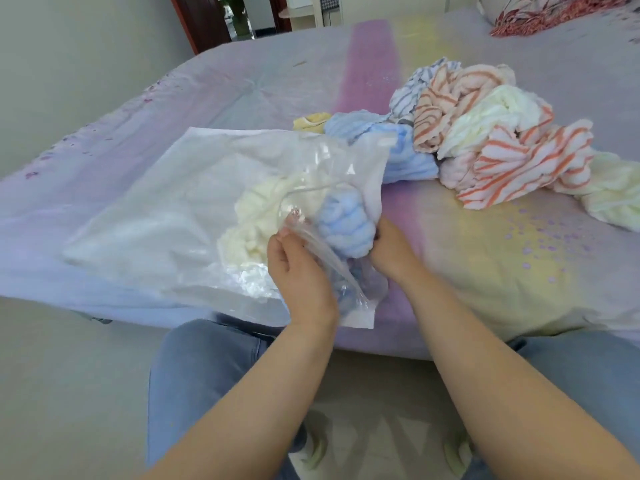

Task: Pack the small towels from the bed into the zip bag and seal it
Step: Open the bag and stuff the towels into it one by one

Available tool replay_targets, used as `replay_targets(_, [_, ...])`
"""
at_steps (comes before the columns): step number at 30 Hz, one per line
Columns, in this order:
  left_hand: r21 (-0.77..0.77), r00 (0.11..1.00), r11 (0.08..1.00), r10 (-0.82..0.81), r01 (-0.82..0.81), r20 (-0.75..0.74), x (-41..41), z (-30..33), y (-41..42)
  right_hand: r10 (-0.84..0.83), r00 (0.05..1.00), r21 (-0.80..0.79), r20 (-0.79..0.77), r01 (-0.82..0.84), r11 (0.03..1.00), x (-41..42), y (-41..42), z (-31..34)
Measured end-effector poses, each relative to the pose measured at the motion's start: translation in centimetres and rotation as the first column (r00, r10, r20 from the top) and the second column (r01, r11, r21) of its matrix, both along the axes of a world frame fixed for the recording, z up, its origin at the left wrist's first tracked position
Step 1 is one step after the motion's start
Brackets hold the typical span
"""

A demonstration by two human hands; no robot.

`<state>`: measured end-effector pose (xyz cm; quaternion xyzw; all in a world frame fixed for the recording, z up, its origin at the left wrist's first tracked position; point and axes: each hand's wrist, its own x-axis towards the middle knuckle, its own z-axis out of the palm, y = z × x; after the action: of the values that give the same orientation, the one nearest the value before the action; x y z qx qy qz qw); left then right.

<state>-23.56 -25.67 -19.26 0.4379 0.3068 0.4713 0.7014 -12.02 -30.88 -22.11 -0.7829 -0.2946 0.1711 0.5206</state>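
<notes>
At lower centre, the left hand [300, 271] pinches the clear upper lip of the zip bag [166, 216], while the right hand [391, 251] grips a blue towel [337, 221] at the bag's mouth beside a cream towel [256, 216] already inside. Farther off, right of centre, the remaining towels [495, 140] lie heaped on the bed [242, 81].
</notes>
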Motion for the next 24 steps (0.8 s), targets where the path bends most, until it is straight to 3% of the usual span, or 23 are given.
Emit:
replay_targets(2, [-0.095,0.994,0.990,0.100,-0.103,-0.040,-1.2,-1.2,-1.9,0.127,0.989,-0.100,0.075,-0.119,0.988,1.4,0.0,1.3])
replay_targets(5, [-0.003,0.980,0.991,0.130,-0.132,-0.148,-2.5,-2.3,-4.6,0.242,0.934,-0.299,0.265,-0.159,0.941,2.9,-0.3,3.3])
replay_targets(8, [0.198,0.976,0.980,0.053,-0.010,-0.211,-2.8,-2.5,-5.1,0.137,0.892,-0.303,0.431,0.000,0.953,3.0,-1.4,5.7])
replay_targets(11, [0.190,0.939,0.957,-0.153,0.218,-0.306,-2.3,-1.6,-4.8,-0.019,0.823,-0.228,0.568,0.179,0.957,3.7,-3.4,8.2])
replay_targets(13, [0.259,0.869,0.898,-0.216,0.356,-0.445,-2.4,-1.0,-5.0,-0.013,0.782,-0.244,0.623,0.211,0.947,3.9,-4.8,9.8])
replay_targets(15, [0.530,0.808,0.735,-0.042,0.423,-0.588,-2.9,-0.7,-4.8,0.049,0.780,-0.276,0.624,0.161,0.948,3.8,-6.0,11.0])
replay_targets(17, [0.798,0.813,0.420,0.202,0.432,-0.546,-3.7,0.1,-4.2,0.146,0.772,-0.339,0.619,0.094,0.936,3.4,-6.9,11.9])
replay_targets(18, [0.865,0.845,0.287,0.233,0.412,-0.480,-4.1,0.5,-3.6,0.191,0.768,-0.382,0.611,0.075,0.921,3.2,-7.2,12.1])
replay_targets(21, [0.976,0.952,0.064,0.216,0.209,-0.218,-4.7,1.9,-2.0,0.296,0.776,-0.494,0.557,0.023,0.869,2.0,-7.6,12.4])
replay_targets(24, [0.948,0.962,-0.310,0.274,0.073,0.015,-5.1,4.0,-1.8,0.418,0.741,-0.632,0.525,0.010,0.775,0.5,-7.3,12.4])
